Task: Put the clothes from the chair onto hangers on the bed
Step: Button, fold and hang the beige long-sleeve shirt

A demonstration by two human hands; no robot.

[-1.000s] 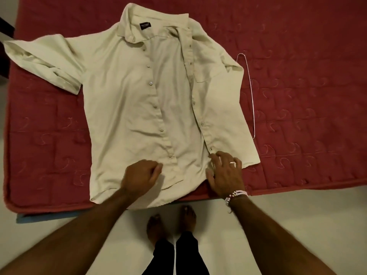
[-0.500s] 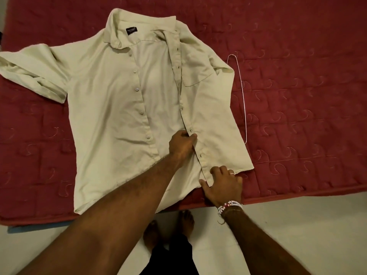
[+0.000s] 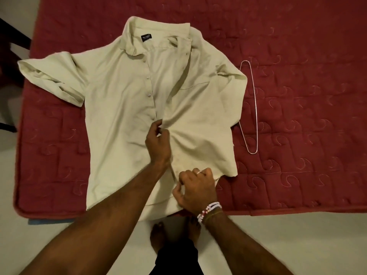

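A cream button-up shirt point(image 3: 119, 108) lies flat, front up, on the red quilted bed point(image 3: 297, 46), collar away from me. My left hand point(image 3: 157, 143) pinches the right front panel's edge at mid-placket and has drawn it over the button strip. Lower down, near the hem, my right hand point(image 3: 195, 190) pinches the same edge. A thin white wire hanger point(image 3: 255, 108) rests on the bed just right of the shirt, apart from both hands.
The bed's near edge point(image 3: 297, 210) runs across in front of me, with pale floor point(image 3: 297, 245) below it and my bare feet point(image 3: 156, 237) at the edge. Dark furniture point(image 3: 10, 56) stands at the far left beside the bed.
My left hand went from the left panel up to the placket's middle and pulled the right panel across the shirt's opening. My right hand curled from flat into a pinch near the hem.
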